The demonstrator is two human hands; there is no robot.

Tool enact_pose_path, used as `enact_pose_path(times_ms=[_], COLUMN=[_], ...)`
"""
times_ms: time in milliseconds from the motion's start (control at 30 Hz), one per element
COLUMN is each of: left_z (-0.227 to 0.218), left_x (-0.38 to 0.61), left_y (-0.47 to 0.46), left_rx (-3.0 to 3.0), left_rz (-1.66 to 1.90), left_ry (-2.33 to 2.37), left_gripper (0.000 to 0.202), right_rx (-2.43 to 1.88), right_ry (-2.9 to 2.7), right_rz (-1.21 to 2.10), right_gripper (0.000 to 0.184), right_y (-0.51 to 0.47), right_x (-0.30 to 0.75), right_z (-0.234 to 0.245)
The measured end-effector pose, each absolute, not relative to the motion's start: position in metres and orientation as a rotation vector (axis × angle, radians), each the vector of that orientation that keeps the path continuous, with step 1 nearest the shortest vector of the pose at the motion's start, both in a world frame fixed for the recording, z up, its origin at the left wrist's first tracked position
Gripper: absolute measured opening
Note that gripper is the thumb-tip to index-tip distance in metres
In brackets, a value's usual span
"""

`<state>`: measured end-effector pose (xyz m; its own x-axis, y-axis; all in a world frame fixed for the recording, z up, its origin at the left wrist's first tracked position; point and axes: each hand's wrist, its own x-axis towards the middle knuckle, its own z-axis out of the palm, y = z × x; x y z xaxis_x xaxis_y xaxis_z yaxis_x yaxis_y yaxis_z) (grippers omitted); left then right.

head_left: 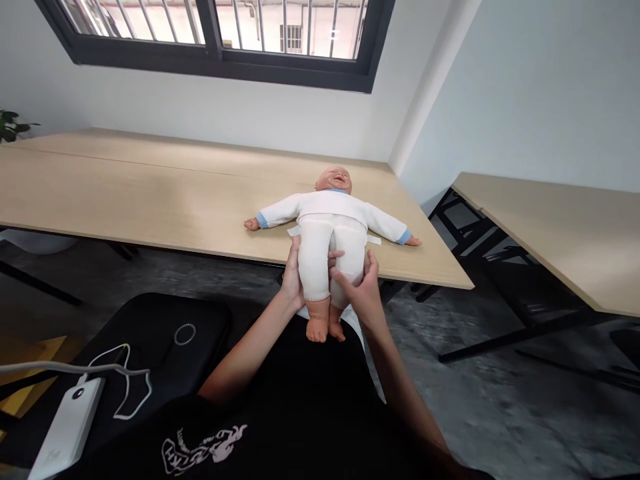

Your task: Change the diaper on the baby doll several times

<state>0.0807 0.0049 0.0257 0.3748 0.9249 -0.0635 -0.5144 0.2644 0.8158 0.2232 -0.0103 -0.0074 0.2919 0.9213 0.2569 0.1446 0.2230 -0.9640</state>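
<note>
A baby doll (333,210) in a white suit with blue cuffs lies on its back on the wooden table (150,193), arms spread, legs hanging over the near edge. My left hand (291,277) grips the doll's leg on the left side. Around the other leg, my right hand (357,283) is wrapped with fingers curled over the white trousers. The doll's bare feet (325,328) dangle below both hands.
A second wooden table (560,233) stands to the right with a dark-floored gap between. A black seat (165,333) at lower left carries a white power bank (67,427) and cable. A barred window (220,33) is above. A plant (10,125) peeks in far left.
</note>
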Motion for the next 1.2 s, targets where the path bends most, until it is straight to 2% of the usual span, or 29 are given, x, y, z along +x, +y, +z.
enact_pose_path(times_ms=[67, 133, 200, 400, 533, 667, 800, 1000, 1200], left_z=[0.026, 0.028, 0.032, 0.037, 0.032, 0.030, 0.033, 0.028, 0.009], left_x=[0.074, 0.063, 0.049, 0.023, 0.024, 0.026, 0.024, 0.021, 0.024], left_y=[-0.002, -0.009, -0.012, -0.008, -0.004, -0.004, -0.004, 0.001, 0.005], left_rx=[0.760, 0.792, 0.878, 1.182, 1.172, 1.146, 1.088, 0.981, 1.308], left_rz=[1.079, 1.085, 1.102, 1.197, 1.225, 1.182, 1.189, 1.204, 1.291], left_ry=[0.674, 0.783, 0.922, 1.307, 1.318, 1.157, 1.098, 1.014, 1.055], left_gripper=[0.084, 0.064, 0.053, 0.053, 0.058, 0.053, 0.047, 0.044, 0.067], right_rx=[-1.281, -1.327, -1.357, -1.460, -1.407, -1.124, -0.907, -0.726, -0.756], right_ry=[-1.329, -1.465, -1.576, -1.856, -2.043, -2.264, -2.241, -2.150, -2.076], right_rz=[0.526, 0.335, 0.201, -0.222, -0.457, -0.507, -0.453, -0.097, -0.129], right_gripper=[0.106, 0.093, 0.083, 0.072, 0.071, 0.065, 0.036, 0.029, 0.016], right_y=[-0.016, -0.016, -0.014, -0.017, -0.035, -0.056, -0.059, -0.056, -0.036], right_x=[0.221, 0.230, 0.245, 0.265, 0.237, 0.209, 0.203, 0.225, 0.254], right_z=[-0.011, -0.010, -0.005, 0.012, -0.006, -0.035, -0.042, -0.001, 0.061])
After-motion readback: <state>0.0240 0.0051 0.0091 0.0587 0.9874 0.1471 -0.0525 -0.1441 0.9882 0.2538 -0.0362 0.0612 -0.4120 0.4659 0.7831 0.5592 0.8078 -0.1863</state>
